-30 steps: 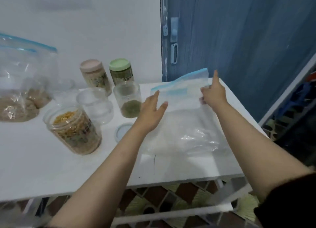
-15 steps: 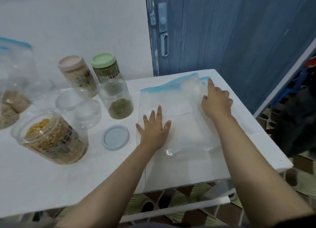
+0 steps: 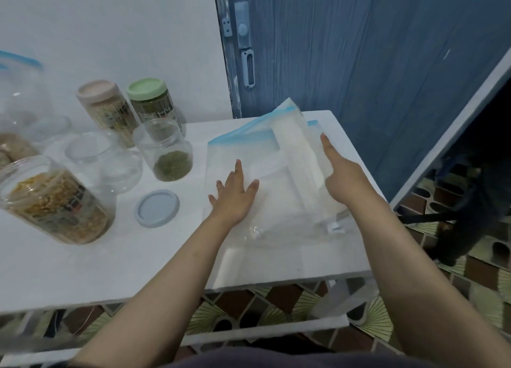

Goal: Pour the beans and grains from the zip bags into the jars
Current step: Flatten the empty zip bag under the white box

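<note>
Clear plastic zip bag is lying on the table; the left hand is pressing it flat, fingers spread, while the right hand, fingers straight, is pushing its folded edge.

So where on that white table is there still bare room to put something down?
Bare table runs along the near edge, in front of the corn jar and blue lid. The back left is crowded with jars; the empty zip bag under both hands covers the right.

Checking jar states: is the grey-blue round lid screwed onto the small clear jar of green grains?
No, the grey-blue round lid lies flat on the white table beside the open small clear jar.
</note>
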### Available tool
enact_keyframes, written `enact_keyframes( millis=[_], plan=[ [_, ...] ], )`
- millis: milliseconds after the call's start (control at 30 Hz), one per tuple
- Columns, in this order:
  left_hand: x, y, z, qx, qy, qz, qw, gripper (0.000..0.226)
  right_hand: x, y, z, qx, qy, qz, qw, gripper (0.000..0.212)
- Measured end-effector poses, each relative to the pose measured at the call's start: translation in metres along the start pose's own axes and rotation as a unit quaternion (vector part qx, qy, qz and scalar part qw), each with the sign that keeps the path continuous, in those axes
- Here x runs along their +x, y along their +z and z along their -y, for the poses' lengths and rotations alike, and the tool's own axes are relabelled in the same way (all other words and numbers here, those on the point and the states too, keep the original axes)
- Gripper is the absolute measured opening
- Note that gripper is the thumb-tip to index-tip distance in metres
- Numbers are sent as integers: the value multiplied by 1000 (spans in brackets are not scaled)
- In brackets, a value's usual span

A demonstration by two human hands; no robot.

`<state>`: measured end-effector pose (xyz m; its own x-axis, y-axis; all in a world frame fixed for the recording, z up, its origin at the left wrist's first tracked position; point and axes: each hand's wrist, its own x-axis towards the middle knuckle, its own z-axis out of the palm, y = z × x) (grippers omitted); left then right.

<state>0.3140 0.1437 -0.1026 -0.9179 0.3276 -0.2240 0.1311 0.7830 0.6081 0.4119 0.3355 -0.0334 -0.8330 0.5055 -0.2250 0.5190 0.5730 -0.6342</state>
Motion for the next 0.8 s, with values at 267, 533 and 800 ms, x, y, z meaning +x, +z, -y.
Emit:
enact_keyframes(
  millis=[267,533,800],
  plan=[
    [-4,18,-3,57,-35,-1,998,70,-16,-30,18,-28,-139,-194,971,104],
    [-1,-5,-8,-113,-48,-10,992,68,-13,-35,49,74,-254,-176,948,99],
    [-19,-7,-3,-113,-37,-118,986,69,-2,16,41,73,-175,39,981,94]
  ],
)
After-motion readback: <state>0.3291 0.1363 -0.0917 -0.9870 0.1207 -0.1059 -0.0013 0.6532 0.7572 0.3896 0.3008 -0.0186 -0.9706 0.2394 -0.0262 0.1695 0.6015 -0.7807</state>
